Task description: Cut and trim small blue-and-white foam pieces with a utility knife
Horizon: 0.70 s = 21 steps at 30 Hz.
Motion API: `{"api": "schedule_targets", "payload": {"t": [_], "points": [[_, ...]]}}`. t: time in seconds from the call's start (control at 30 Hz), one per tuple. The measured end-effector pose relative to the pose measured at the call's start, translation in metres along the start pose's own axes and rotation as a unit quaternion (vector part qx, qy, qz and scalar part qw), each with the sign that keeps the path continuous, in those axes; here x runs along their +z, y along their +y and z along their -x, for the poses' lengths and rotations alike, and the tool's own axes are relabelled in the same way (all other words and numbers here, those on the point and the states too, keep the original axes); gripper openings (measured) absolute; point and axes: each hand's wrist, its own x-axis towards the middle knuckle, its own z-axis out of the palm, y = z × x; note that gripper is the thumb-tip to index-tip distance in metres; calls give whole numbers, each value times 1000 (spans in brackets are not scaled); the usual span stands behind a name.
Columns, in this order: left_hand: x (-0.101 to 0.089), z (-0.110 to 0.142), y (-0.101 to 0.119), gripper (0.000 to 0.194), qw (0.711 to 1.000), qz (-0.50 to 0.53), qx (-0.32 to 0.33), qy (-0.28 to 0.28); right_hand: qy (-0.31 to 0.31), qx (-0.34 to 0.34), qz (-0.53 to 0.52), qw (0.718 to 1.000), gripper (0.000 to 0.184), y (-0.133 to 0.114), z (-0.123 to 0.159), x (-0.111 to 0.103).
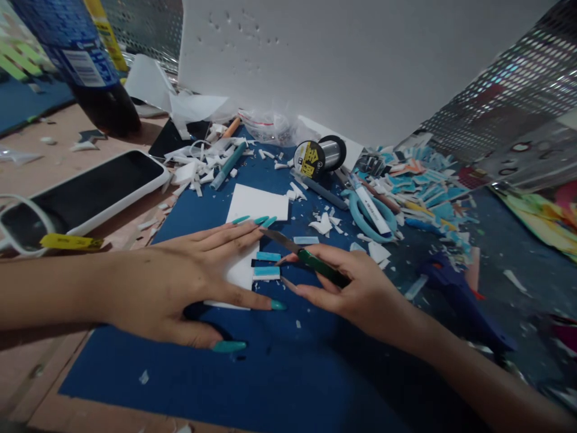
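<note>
My left hand (193, 276) lies spread over a white foam sheet (259, 203), covering much of its middle. In my right hand (347, 282) is a craft knife with a green handle (322, 267). Its blade (277, 239) points left, close to my left fingertips; whether it touches the sheet I cannot tell. Two small blue-topped white strips (267, 272) lie at the sheet's right edge, between my hands. Another pale blue strip (306, 240) rests just beyond the knife. All this is on a dark blue mat (202, 373).
A phone (99, 186) and a dark drink bottle (85, 72) stand left. Behind are foam scraps (193, 171), a wire spool (320, 155) and blue scissors handles (360, 219). Blue and white offcuts (424, 180) and a blue glue gun (464, 300) lie right. A white board (315, 60) rises at the back.
</note>
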Motion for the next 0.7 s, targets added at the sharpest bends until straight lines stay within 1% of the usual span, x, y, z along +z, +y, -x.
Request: {"api": "schedule_targets", "payload": {"t": [0.1,0.27,0.33,0.4,0.47,0.57,0.7], "points": [[-1,0,1,58,1000,7,5,12,-21,-10,-12,1000,20,1,0,-1],[-3,-1,-1,59,1000,-7,13,-15,-37,-20,-14,999,25,1,-1,-5],[-3,-2,-2,60,1000,-8,14,-7,-38,-18,-9,999,27,1,-2,-5],[-2,-2,-1,59,1000,-8,21,-4,-34,-17,-9,999,24,2,-3,-3],[0,-2,1,58,1000,-16,13,7,-36,-19,-16,999,20,3,-3,-2],[2,-1,3,57,999,-37,-1,29,-40,-14,-20,999,21,5,-3,0],[2,0,1,59,998,-42,20,37,-29,-9,-8,1000,22,6,-2,-2]]}}
